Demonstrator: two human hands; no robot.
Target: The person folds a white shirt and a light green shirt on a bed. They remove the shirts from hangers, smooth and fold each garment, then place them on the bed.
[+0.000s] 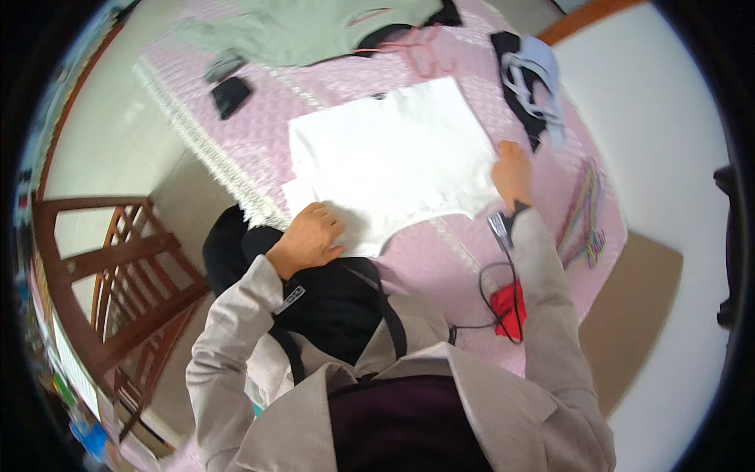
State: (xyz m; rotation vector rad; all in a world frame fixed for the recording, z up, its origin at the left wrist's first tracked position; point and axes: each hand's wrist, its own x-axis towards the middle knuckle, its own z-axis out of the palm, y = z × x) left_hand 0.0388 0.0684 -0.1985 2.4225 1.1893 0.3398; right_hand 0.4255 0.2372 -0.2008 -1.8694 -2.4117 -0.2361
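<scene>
A white garment [395, 153], partly folded, lies spread on a pink quilted bed cover [436, 265] in front of me. My left hand [314, 236] rests at its near left corner, fingers curled at the cloth; whether they pinch it is unclear. At the right edge of the garment is my right hand [512, 171], its fingers bent against the fabric, the fingertips partly hidden. A dark band with a labelled tag [500, 229] is on my right wrist, and a black cable runs down from there past a red item [508, 311].
A pale green garment [295, 29] lies at the far side, with pink hangers [422, 53] beside it. Two small dark folded items [231, 96] are at left. Lilac and black clothing [534, 82] and several coloured hangers [584, 218] lie right. A wooden chair [118, 259] stands left.
</scene>
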